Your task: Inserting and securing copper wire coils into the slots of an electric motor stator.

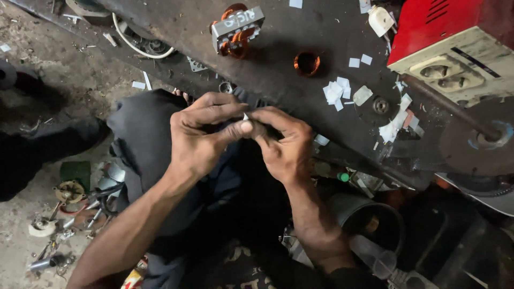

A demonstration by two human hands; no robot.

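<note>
Between both hands, just above the person's dark-clothed lap, sits a small dark flat part with a pale edge (256, 126), pinched from two sides. Left hand (201, 136): back of hand up, wrist bent inward, fingers curled almost closed, thumb tip pressed on the part's left end. Right hand (284, 144): fingers folded over the part's right end, thumb beneath, forearm running down and right toward the body. Fingertips of both hands meet at the part.

Beyond the knuckles lies a dark grimy metal workbench (284, 64). On it, ahead of the left hand, stands a grey laminated transformer core with copper windings (235, 29); ahead of the right hand, a loose copper wire coil (307, 63). Farther right of that hand lie scattered small white paper squares (336, 91) and a red and cream metal box with sockets (455, 48).
</note>
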